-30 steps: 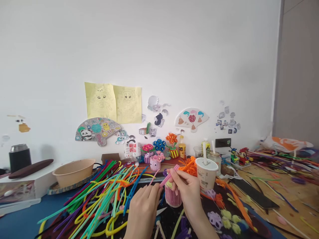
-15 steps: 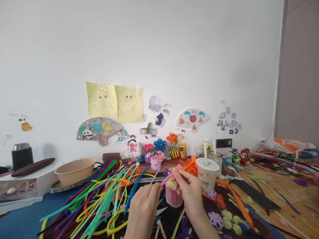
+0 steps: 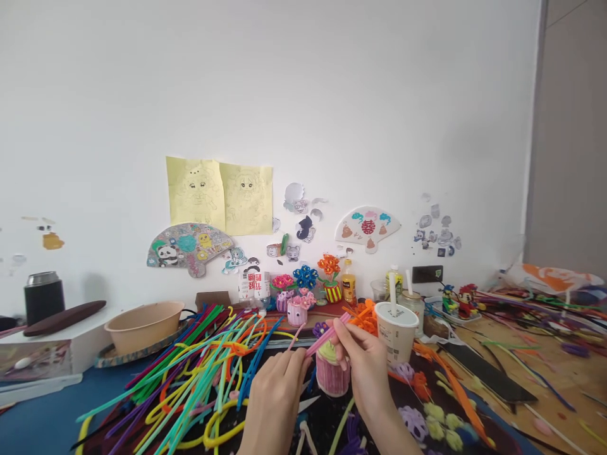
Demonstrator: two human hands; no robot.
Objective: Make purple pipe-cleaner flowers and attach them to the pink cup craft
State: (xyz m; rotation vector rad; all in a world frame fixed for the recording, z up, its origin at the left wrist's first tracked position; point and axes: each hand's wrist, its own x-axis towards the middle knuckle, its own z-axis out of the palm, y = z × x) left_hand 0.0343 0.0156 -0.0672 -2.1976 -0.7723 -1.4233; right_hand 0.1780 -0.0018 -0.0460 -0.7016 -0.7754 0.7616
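Note:
Between my two hands runs a small bundle of pink pipe cleaners (image 3: 318, 344), slanting up to the right. My left hand (image 3: 279, 382) is closed on its lower end, and a thin pink end pokes up beside the knuckles. Thumb and fingers of my right hand (image 3: 363, 354) pinch the upper end. Just behind the bundle stands a pink ribbed pot (image 3: 333, 377) with a pale yellow-green top, partly covered by my right fingers. A purple flower (image 3: 320, 329) shows above it. Scissor blades (image 3: 308, 403) lie near my left wrist.
Many coloured pipe cleaners (image 3: 213, 373) spread across the left. A paper cup with a straw (image 3: 396, 332) stands close to my right hand. Purple fuzzy flowers (image 3: 413, 422) and a dark flat slab (image 3: 488, 371) lie at right; a beige bowl (image 3: 142, 325) is at far left.
Both hands stay on the pink pipe cleaners. My right hand has shifted very slightly right and down; the whole view has moved a little too.

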